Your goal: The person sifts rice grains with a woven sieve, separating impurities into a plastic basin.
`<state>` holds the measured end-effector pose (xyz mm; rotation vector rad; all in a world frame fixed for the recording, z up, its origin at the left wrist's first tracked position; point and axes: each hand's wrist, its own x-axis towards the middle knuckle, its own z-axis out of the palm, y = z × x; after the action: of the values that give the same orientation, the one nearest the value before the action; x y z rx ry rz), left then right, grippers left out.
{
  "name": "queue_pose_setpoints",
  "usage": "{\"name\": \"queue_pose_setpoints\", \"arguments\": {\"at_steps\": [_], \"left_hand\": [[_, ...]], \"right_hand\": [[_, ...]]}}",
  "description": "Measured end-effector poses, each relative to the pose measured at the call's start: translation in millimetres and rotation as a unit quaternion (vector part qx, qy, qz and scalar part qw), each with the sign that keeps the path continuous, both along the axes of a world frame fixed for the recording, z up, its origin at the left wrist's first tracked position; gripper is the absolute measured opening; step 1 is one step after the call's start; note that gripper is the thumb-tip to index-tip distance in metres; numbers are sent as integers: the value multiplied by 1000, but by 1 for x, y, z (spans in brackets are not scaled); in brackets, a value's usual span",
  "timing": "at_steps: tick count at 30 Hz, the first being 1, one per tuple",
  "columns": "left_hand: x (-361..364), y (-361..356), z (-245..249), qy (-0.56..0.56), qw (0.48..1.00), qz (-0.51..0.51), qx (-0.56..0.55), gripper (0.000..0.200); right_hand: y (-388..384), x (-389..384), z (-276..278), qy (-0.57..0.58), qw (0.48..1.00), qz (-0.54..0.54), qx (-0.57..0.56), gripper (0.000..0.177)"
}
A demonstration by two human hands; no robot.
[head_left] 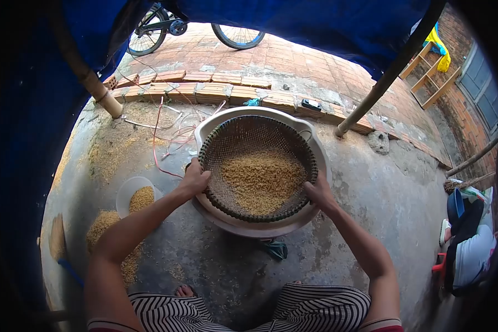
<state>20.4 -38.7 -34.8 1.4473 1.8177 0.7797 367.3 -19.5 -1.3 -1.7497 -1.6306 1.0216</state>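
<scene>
Both my hands grip a round woven basket [216, 185] by its dark rim, one at each side. My left hand [195, 178] is closed on the left rim, thumb over the edge. On the opposite rim my right hand [320, 192] is closed the same way. Yellowish grain [263, 180] lies heaped in the basket, spread over its bottom. The basket overlaps a wide pale basin [322, 145], which shows around it on all sides. Left of my left forearm, a white tub [126, 191] holds more grain, and a pile of grain [99, 224] lies on the floor.
A low row of bricks [235, 94] crosses behind the basin, with thin cords [160, 133] in front. Poles [110, 105] stand left and right under a blue tarp [315, 16]. A broom [57, 238] lies at left. A seated person [473, 254] is at the right edge.
</scene>
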Motion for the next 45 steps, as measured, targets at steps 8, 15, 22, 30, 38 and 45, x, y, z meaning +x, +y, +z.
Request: {"name": "queue_pose_setpoints", "arguments": {"at_steps": [8,15,22,30,38,45], "left_hand": [[-13,-3,-4,-206,977,-3,51,32],[7,8,-1,-247,967,-6,66,36],[33,-13,73,-12,957,-58,284,49],[5,4,37,-7,997,8,76,33],[13,2,-25,64,997,-35,-10,40],[23,4,-47,10,988,21,-150,40]], "right_hand": [[-9,-20,68,-136,964,55,221,42],[22,5,77,-125,989,39,70,44],[-8,10,3,125,992,-6,-21,50],[12,0,-10,123,988,59,-74,35],[36,4,-23,-246,958,122,-85,65],[68,-50,-30,-216,896,386,-27,62]]}}
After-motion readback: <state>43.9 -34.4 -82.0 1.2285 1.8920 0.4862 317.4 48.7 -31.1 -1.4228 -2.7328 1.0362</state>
